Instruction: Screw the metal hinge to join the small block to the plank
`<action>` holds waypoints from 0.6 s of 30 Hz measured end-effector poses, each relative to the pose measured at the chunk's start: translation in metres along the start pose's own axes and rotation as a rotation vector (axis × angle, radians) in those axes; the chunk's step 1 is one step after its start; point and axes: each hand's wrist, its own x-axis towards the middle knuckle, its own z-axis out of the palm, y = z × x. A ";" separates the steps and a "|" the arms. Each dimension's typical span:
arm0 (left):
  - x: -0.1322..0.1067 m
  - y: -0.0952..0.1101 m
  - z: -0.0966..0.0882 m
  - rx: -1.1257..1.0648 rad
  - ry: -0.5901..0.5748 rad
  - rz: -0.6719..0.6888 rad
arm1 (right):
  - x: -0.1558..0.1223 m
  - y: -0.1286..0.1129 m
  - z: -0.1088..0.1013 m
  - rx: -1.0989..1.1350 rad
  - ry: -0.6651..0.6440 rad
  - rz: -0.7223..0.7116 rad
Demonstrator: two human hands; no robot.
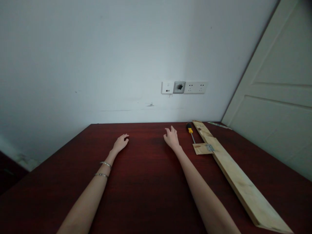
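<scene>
My left hand (120,142) is over the left half of the dark red table (143,182), its fingers stretched out and nothing in them. Further right, my right hand (172,139) has its fingers spread and holds nothing. The nearest thing to it is a screwdriver (190,130) with a black and yellow handle, lying a little way to its right. The screwdriver's tip points at a small wooden piece (200,149). A metal hinge (210,147) lies where that piece meets a long wooden board (240,177).
At the table's back right corner lies a thin, pale strip (219,125). Wall sockets (195,87) sit on the white wall (117,65) behind the table. A pale panelled door (280,107) stands along the right side.
</scene>
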 end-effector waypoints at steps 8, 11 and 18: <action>0.004 0.038 0.002 0.052 0.002 -0.143 | 0.010 0.054 -0.163 0.094 0.263 -0.103; 0.005 0.072 0.006 0.050 -0.005 -0.110 | -0.032 0.099 -0.199 0.089 0.251 -0.113; -0.004 0.201 0.027 -0.072 -0.224 0.433 | -0.142 0.173 -0.186 -0.168 0.161 0.091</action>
